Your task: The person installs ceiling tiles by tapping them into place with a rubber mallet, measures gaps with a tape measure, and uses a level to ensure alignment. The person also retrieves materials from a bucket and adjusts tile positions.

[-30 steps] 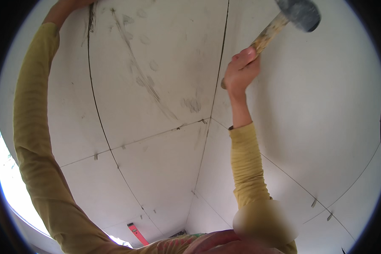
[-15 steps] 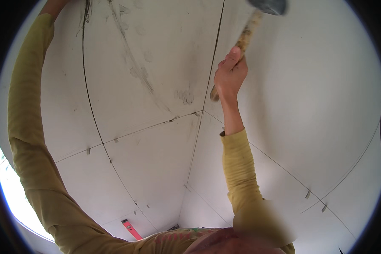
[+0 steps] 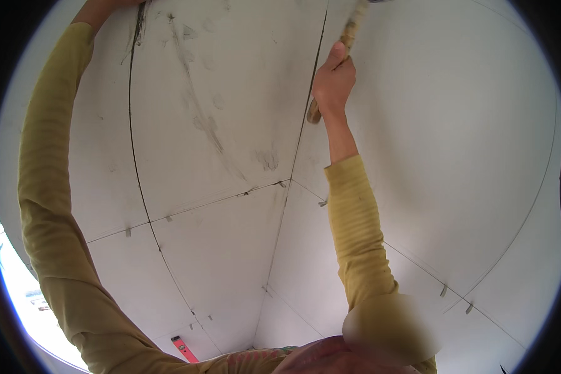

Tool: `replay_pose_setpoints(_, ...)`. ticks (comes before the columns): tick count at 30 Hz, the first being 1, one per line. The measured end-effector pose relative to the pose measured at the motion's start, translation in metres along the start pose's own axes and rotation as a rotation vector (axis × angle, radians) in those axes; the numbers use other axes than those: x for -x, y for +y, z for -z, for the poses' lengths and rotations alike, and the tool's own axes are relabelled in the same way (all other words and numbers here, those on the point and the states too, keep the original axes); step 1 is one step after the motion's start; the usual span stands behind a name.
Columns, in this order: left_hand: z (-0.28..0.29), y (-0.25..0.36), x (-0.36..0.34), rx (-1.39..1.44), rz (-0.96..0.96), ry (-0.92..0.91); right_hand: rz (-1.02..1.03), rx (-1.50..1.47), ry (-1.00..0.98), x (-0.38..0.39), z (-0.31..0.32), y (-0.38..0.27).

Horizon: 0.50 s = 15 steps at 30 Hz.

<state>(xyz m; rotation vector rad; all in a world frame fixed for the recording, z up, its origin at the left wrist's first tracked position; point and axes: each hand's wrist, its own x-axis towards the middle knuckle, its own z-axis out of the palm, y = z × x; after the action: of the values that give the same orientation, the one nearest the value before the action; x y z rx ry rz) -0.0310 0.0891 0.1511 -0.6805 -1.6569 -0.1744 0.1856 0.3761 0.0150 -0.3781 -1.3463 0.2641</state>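
Fingers [image 3: 340, 59] of the right hand [image 3: 332, 84] wrap tight round a pale, worn wooden hammer handle [image 3: 349, 34], thumb pressed along its side. The handle's butt pokes out below the palm, and its upper end runs to the top edge of the view, where the head is cut off. It lies right over the dark vertical joint [image 3: 305, 118] between two large white wall tiles [image 3: 449, 156], smooth and matte, with grey smudges and scuff streaks [image 3: 209, 128] on the tile to the left. Small grey spacers [image 3: 323, 203] sit in the seams where the tile corners meet. The left arm, in a ribbed mustard-yellow sleeve [image 3: 43, 187], stretches high up the wall; its hand passes out of view at the top, so I cannot tell how those fingers are set. Low down, a red spirit level [image 3: 184, 349] rests near the wall's base.
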Motion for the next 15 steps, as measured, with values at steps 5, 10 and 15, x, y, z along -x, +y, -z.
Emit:
replay_pose_setpoints(5,-0.002,0.004,0.002,0.03,-0.038,0.054,-0.06,0.223,-0.098,-0.039,-0.008,0.017)
replay_pose_setpoints(10,-0.006,-0.002,0.0,0.038,-0.036,0.1,0.068,0.323,-0.044,-0.045,-0.014,0.02)
replay_pose_setpoints(15,-0.013,-0.005,0.002,0.01,-0.026,0.154,0.084,0.059,-0.022,-0.048,-0.007,-0.003)
